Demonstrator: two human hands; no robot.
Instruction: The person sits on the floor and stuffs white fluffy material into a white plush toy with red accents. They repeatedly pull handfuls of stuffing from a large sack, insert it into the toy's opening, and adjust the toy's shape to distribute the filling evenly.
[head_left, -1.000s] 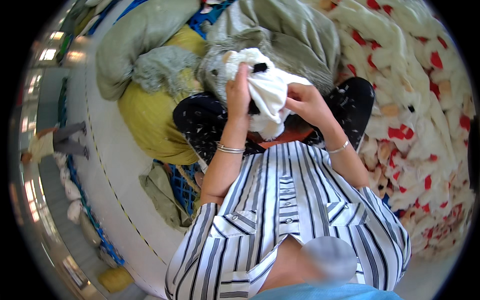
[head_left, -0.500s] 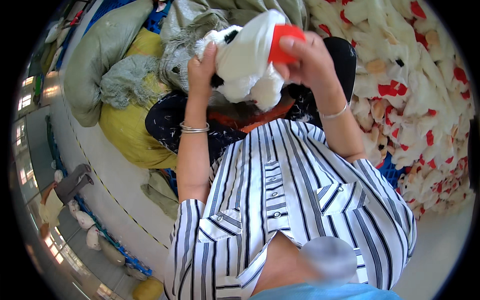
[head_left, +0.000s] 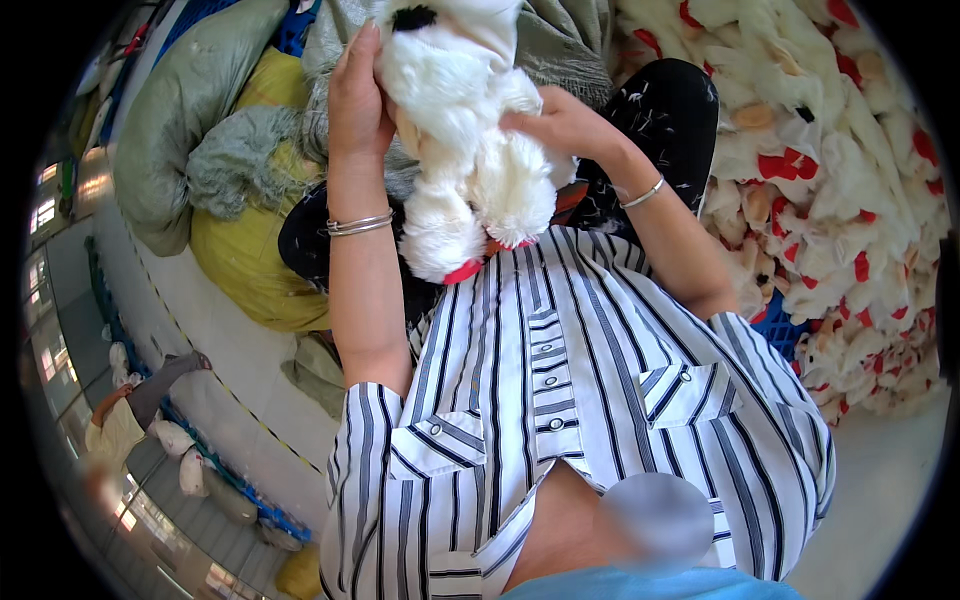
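Note:
A fluffy white plush toy [head_left: 440, 125] hangs lengthwise between my two hands above my lap, its fur facing out. It has a black patch near the top, and red shows at the tips of its two lower limbs. My left hand [head_left: 357, 95] is closed on the toy's upper left side, thumb up along the edge. Lower on the other side, my right hand [head_left: 570, 125] grips the toy, thumb lying on the fur and the other fingers hidden behind. The toy's top end runs out of the picture.
On the right lies a large heap of white plush pieces [head_left: 830, 210] with red patches, a blue plastic crate [head_left: 780, 325] partly under it. Grey-green [head_left: 175, 115] and yellow sacks [head_left: 255, 270] lie on the left. A person [head_left: 125, 425] is on the floor beyond.
The toy has swung from tilted, with smooth white fabric and a red part on top, to hanging fur side out. My right hand has moved down and left from the red part to the toy's side.

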